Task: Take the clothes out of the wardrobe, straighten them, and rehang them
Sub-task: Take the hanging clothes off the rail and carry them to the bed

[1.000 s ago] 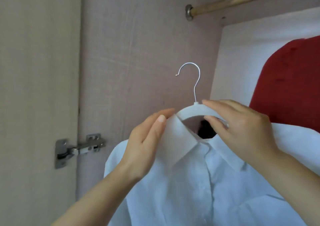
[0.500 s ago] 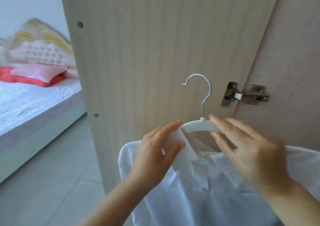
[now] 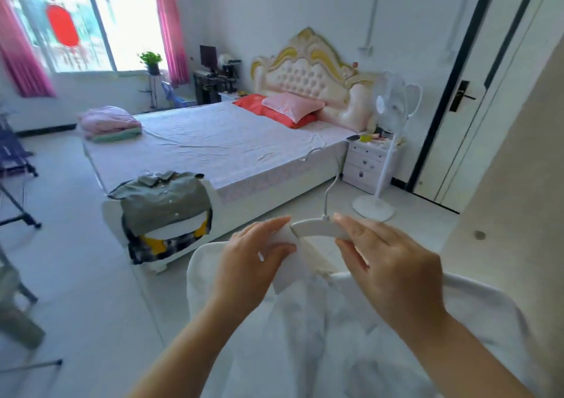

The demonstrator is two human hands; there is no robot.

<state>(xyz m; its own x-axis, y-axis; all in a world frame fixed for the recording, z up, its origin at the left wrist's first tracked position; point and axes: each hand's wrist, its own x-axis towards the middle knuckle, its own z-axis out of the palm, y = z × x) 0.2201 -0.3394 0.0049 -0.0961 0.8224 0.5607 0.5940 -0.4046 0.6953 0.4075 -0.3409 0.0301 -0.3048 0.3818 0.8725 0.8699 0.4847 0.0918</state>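
Head view: left hand pinched shirt by collar, right hand pinched hanger just right of centre; shirt hung below both hands, hanger axis left-right between them, bed well ahead.

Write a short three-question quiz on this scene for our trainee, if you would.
1. True or false: the white shirt is on a hanger.
2. What does the left hand pinch? A the shirt's collar; B a pillow; C a fan.
3. Which hand holds the hanger?
Key: 1 true; 2 A; 3 the right hand.
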